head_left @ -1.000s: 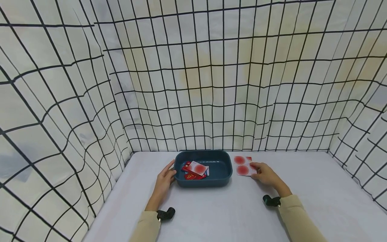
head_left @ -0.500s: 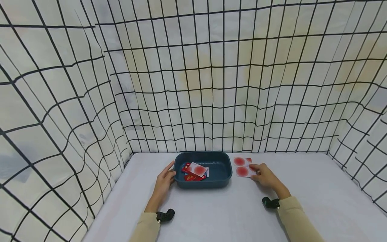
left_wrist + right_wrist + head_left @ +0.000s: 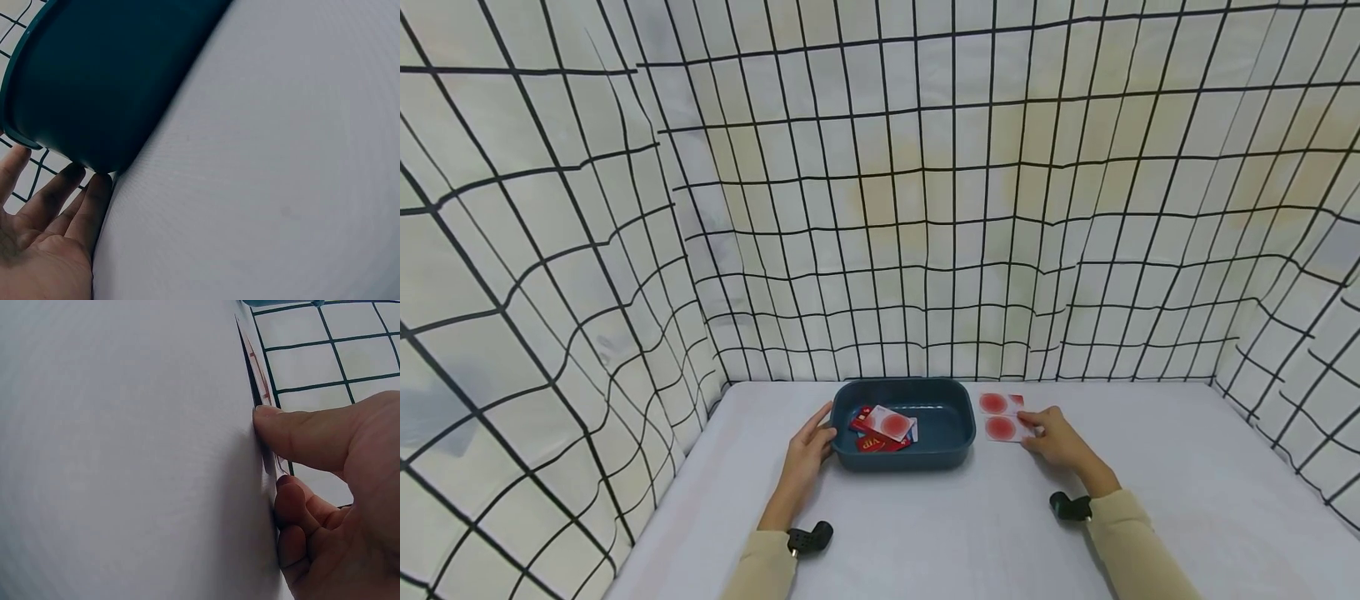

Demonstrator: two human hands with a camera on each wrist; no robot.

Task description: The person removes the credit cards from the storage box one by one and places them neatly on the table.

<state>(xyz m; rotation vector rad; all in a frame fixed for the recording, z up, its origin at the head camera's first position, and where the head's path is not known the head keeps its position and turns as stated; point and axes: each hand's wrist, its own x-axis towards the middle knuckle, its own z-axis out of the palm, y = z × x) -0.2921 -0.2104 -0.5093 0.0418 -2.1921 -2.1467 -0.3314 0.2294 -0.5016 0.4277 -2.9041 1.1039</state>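
Observation:
In the head view, a dark teal plastic tub (image 3: 943,458) stands at the back middle of the white table. Several cards lie in its left half: a white card with a red round patch (image 3: 893,426) on top, red ones marked VIP (image 3: 871,444) beneath. My left hand (image 3: 806,452) touches the tub's left end; in the left wrist view its fairly straight fingers (image 3: 94,203) rest against the outer wall. Right of the tub lie two more red-patched white cards, a rear one (image 3: 992,403) and a front one (image 3: 1000,429). My right hand (image 3: 1060,442) pinches the front card's right edge.
Behind the white table (image 3: 940,533) rises a white cloth wall with a black grid (image 3: 955,250), which also runs along the left and right sides. Each wrist carries a small black camera (image 3: 811,537). The tub stands close to the table's back edge.
The head view has tilted slightly, so everything sits a little lower in it. Both hands stay at the tub and the front card, and the cards look almost unmoved.

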